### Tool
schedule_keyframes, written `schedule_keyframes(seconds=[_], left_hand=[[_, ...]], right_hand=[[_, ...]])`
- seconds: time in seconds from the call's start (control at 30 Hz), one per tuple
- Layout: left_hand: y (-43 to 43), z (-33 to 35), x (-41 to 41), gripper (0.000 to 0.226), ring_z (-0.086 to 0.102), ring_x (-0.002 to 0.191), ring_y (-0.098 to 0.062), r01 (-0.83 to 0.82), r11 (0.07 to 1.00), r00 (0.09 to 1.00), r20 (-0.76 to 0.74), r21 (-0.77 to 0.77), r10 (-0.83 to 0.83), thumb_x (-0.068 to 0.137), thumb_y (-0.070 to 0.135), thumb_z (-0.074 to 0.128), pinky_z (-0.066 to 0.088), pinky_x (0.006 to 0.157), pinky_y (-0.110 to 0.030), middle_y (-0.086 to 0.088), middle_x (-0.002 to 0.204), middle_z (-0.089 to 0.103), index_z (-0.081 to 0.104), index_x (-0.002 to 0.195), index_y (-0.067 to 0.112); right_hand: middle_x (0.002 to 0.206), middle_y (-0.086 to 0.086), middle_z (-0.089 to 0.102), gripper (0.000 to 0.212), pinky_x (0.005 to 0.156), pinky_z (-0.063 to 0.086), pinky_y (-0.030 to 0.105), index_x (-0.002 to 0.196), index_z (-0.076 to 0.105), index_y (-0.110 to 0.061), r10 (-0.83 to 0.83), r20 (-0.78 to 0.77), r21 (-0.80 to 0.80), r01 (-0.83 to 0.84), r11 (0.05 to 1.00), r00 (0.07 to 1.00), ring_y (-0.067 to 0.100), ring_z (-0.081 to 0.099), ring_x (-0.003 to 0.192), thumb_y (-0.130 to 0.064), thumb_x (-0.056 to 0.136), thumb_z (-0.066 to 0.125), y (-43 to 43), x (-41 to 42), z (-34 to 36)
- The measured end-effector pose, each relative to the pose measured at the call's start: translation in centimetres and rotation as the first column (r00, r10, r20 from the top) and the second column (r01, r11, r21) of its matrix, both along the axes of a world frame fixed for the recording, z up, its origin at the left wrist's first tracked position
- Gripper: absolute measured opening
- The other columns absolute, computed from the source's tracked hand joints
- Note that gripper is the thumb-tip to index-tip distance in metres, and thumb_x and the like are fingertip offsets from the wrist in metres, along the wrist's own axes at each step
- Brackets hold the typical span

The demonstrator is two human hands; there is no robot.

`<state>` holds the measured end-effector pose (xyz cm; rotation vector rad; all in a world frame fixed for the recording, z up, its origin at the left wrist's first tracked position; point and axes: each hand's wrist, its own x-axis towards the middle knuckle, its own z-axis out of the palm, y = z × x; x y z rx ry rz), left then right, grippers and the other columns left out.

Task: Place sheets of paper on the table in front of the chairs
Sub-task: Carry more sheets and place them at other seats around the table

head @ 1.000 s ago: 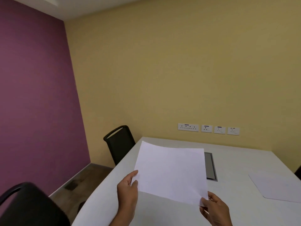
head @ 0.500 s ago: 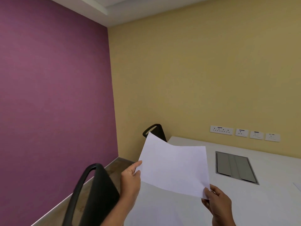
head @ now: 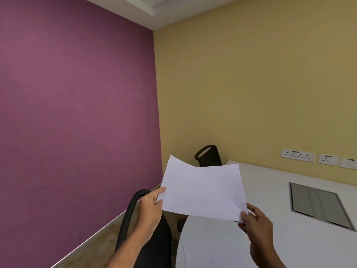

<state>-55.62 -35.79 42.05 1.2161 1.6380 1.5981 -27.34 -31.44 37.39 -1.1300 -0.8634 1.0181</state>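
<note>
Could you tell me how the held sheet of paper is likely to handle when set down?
Probably floppy: the sheet of paper sags along its far edge though the left hand and right hand pinch its near corners. Likely very light, since fingertip pinches carry it.

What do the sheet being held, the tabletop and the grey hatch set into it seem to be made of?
The sheet looks like thin white paper: it bows between the left hand and right hand. The tabletop seems a smooth matte white laminate, though that's a guess. The grey hatch looks like brushed metal, perhaps aluminium.
</note>
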Motion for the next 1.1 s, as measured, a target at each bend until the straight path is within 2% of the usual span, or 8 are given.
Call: schedule_keyframes(seconds=[0.1,0.23,0.37,0.5,0.6,0.77,0.9,1.1], left_hand=[[0.9,-0.1,-1.8,0.043,0.057,0.1,0.011,-0.019,1.0,1.0,-0.013,-0.014,0.019,0.094,-0.001,0.054,0.042,0.089,-0.011,0.028,0.115,0.06,0.069,0.112,0.035],[2.4,-0.6,-5.1,0.041,0.06,0.088,0.015,-0.055,0.998,0.998,-0.016,-0.011,0.054,0.094,-0.001,0.054,0.043,0.067,0.003,0.023,0.121,0.059,0.068,0.115,0.031],[4.4,-1.2,-9.1,0.04,0.05,0.11,-0.001,-0.057,0.998,0.998,0.005,0.007,0.057,0.095,-0.001,0.053,0.038,0.071,0.003,0.026,0.115,0.057,0.069,0.114,0.03],[6.2,-1.7,-15.0,0.041,0.055,0.103,0.003,-0.034,0.999,0.999,0.019,0.017,0.033,0.095,-0.003,0.052,0.038,0.064,-0.001,0.02,0.124,0.057,0.067,0.119,0.026],[7.4,-1.7,-20.1,0.042,0.053,0.106,0.001,0.001,0.999,1.0,0.027,0.037,-0.002,0.095,-0.002,0.051,0.042,0.079,0.0,0.019,0.127,0.058,0.067,0.12,0.027],[9.7,-1.3,-30.6,0.043,0.055,0.123,-0.011,0.072,0.997,0.993,0.094,0.023,-0.074,0.095,-0.003,0.051,0.045,0.107,-0.037,0.01,0.133,0.061,0.068,0.116,0.031],[11.4,-1.3,-36.0,0.044,0.055,0.126,-0.014,0.08,0.997,0.984,0.16,0.019,-0.082,0.093,-0.004,0.053,0.041,0.11,-0.037,0.008,0.133,0.062,0.069,0.115,0.031],[15.9,-2.1,-40.8,0.044,0.056,0.126,-0.017,0.122,0.993,0.956,0.268,0.005,-0.119,0.092,-0.007,0.054,0.041,0.11,-0.046,0.003,0.132,0.064,0.069,0.115,0.027]], right_hand=[[0.075,-0.001,0.076,0.034,0.064,0.055,0.029,0.112,0.067,-0.017,0.03,-0.003,-0.009,-0.03,1.0,1.0,0.019,0.07,0.073,0.002,0.087,0.054,1.0,-1.7,0.0],[0.075,-0.002,0.076,0.034,0.062,0.055,0.026,0.114,0.066,-0.017,0.054,0.028,-0.016,-0.053,0.998,0.998,0.02,0.07,0.075,0.001,0.088,0.054,2.4,-4.8,0.1],[0.09,0.01,0.075,0.035,0.066,0.055,0.03,0.122,0.064,-0.01,0.027,0.06,-0.024,-0.026,0.999,0.998,0.025,0.069,0.083,0.0,0.089,0.054,4.2,-9.1,0.1],[0.096,0.006,0.072,0.033,0.07,0.056,0.031,0.124,0.064,-0.008,-0.026,0.081,-0.033,0.029,0.999,0.996,0.022,0.067,0.085,-0.003,0.091,0.056,5.9,-15.1,0.1],[0.095,-0.006,0.068,0.03,0.066,0.055,0.028,0.122,0.064,-0.008,-0.059,0.082,-0.043,0.062,0.997,0.995,0.017,0.066,0.088,-0.006,0.094,0.056,6.8,-20.0,0.1],[0.1,-0.002,0.067,0.025,0.071,0.056,0.031,0.119,0.065,-0.009,-0.118,0.083,-0.052,0.123,0.991,0.989,0.021,0.064,0.094,-0.01,0.096,0.055,8.3,-29.7,0.4],[0.114,0.008,0.067,0.027,0.09,0.055,0.043,0.12,0.065,-0.008,-0.138,0.045,-0.081,0.142,0.987,0.989,0.03,0.063,0.104,-0.011,0.095,0.056,9.9,-35.2,0.7],[0.11,0.007,0.066,0.018,0.086,0.057,0.041,0.106,0.066,-0.015,-0.206,-0.075,-0.115,0.196,0.974,0.976,0.029,0.064,0.102,-0.004,0.092,0.06,13.6,-39.8,0.9]])
